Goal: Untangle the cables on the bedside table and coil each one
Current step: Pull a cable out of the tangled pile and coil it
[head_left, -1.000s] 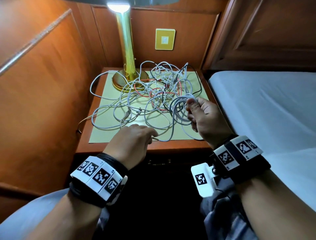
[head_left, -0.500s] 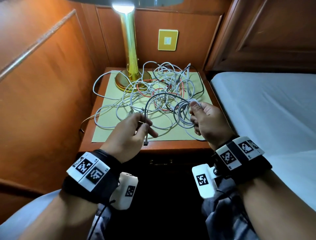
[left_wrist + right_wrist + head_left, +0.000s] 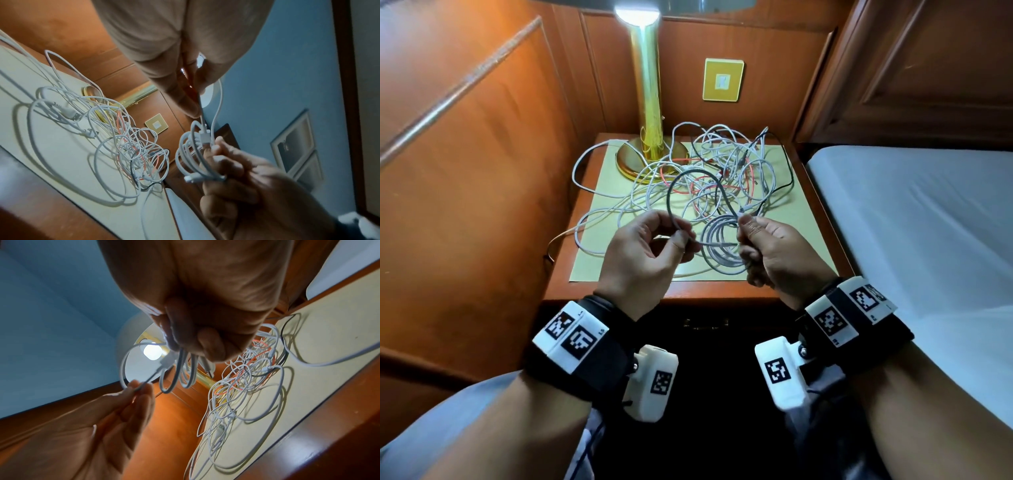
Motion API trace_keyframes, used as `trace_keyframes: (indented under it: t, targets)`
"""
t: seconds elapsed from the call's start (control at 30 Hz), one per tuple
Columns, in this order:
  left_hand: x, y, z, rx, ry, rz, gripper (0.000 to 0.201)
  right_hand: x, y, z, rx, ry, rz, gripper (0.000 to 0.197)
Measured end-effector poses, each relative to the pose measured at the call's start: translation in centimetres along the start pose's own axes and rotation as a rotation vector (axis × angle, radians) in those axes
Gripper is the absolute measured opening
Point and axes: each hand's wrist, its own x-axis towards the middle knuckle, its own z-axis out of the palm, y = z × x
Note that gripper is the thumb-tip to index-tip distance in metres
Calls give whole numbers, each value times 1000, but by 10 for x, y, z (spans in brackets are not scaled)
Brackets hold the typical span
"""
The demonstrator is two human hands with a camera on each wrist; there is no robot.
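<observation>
My right hand [image 3: 745,236] grips a small coil of pale grey cable [image 3: 717,251] above the front of the bedside table [image 3: 822,240]. My left hand [image 3: 683,240] pinches the same cable's free stretch between thumb and fingertip, close beside the coil. A loop of it [image 3: 681,178] arcs up between the two hands. The left wrist view shows the coil [image 3: 193,160] with a white plug held in the right hand's fingers [image 3: 224,155]. Behind, a tangle of white, red and black cables [image 3: 726,171] lies on the cream mat [image 3: 599,260].
A brass lamp [image 3: 647,102] stands at the table's back left, its base [image 3: 633,164] touched by the tangle. Wood panelling closes the left and back, with a switch plate [image 3: 723,79]. A white bed [image 3: 911,222] borders the right. One white cable hangs over the table's left edge [image 3: 577,171].
My left hand picked a cable end off the mat, lifted it and brought it across to the coil. The right hand stayed put, holding the coil.
</observation>
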Motion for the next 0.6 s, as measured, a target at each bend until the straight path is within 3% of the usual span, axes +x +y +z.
trace_keyframes:
  t: [0.17,0.43,0.5,0.6]
  targets:
    - [-2,-6,0,169,-11,45,13,1,1,-3,-16,4,9,34]
    - [-5,-3,5,331,-36,217,4,-4,-2,2,11,-104,84,35]
    - [-6,-4,7,294,-33,196,4,-5,-3,3,67,-146,109,34]
    - [-5,-5,11,173,17,55,21,-7,-5,3,158,-203,135,29]
